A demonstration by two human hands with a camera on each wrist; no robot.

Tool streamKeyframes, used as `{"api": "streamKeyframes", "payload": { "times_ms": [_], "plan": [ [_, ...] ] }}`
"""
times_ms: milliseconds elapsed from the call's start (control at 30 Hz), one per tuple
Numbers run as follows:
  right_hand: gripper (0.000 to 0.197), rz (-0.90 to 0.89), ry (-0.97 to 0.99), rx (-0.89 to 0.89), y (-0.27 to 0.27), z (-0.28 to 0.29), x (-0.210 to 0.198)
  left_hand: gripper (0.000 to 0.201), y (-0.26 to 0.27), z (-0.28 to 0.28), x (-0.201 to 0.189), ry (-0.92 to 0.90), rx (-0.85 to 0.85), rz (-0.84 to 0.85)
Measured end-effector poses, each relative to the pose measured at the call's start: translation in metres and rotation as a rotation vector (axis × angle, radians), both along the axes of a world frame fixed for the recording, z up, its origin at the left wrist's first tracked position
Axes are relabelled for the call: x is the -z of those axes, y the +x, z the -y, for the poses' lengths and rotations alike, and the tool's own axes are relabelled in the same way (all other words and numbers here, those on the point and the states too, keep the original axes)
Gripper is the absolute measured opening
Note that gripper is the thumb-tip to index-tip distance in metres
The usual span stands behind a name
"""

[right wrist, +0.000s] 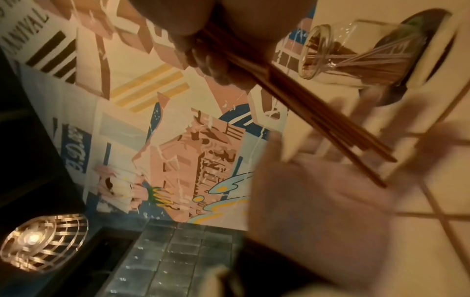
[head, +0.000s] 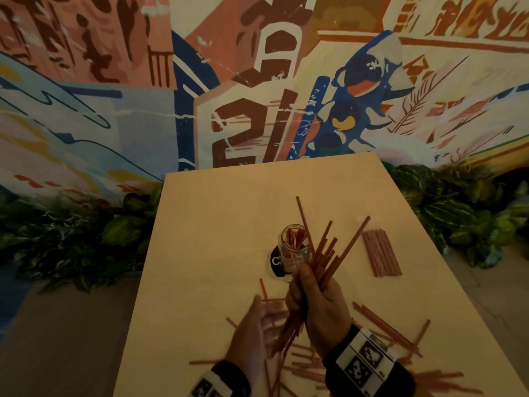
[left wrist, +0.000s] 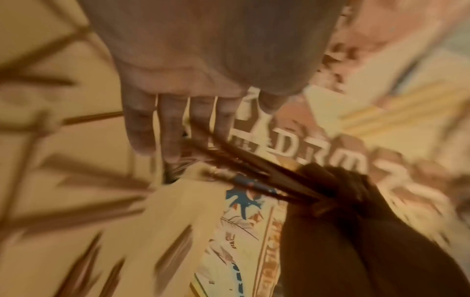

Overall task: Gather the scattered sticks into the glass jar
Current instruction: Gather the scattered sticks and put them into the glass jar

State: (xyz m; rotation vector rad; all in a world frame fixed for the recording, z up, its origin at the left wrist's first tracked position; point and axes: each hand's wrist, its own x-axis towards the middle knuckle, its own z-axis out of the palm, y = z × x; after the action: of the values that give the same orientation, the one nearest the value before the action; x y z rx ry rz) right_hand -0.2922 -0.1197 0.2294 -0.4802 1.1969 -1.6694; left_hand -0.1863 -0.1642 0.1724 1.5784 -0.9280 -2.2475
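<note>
Many thin reddish sticks (head: 326, 262) gripped by right hand (head: 320, 308), round glass jar (head: 294, 250) beside, possibly touching

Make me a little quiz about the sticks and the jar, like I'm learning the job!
1. True or false: the glass jar already has some sticks in it.
2. Which of the hands grips the bundle of sticks: A) left hand B) right hand C) neither?
3. Fill in: the jar stands on a dark round ____.

Key: 1 true. 2 B; the left hand is flat with straight fingers by the bundle's lower ends. 3 coaster. More loose sticks lie on the table.
</note>
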Motion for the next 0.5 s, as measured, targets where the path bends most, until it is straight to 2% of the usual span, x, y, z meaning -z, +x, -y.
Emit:
{"api": "streamKeyframes", "payload": {
  "times_ms": [100, 133, 267, 367, 500],
  "plan": [
    [0.025, 0.021, 0.028, -0.166, 0.002, -0.002, 0.0, 0.058, -0.004, 0.023, -0.034, -0.381, -0.027, -0.041],
    [0.025, 0.023, 0.064, -0.228, 0.002, -0.004, 0.001, 0.056, -0.006, 0.031, -0.046, -0.453, -0.033, -0.089],
    [0.03, -0.037, 0.221, -0.416, 0.006, -0.011, 0.009, 0.035, -0.016, 0.047, -0.083, -0.565, -0.013, -0.249],
    [0.03, -0.08, 0.27, -0.475, 0.007, -0.015, 0.014, 0.025, -0.02, 0.043, -0.088, -0.712, 0.069, -0.183],
    [0.027, -0.137, 0.311, -0.556, 0.005, -0.02, 0.014, 0.023, -0.02, 0.036, -0.088, -0.693, 0.163, -0.172]
  ]
}}
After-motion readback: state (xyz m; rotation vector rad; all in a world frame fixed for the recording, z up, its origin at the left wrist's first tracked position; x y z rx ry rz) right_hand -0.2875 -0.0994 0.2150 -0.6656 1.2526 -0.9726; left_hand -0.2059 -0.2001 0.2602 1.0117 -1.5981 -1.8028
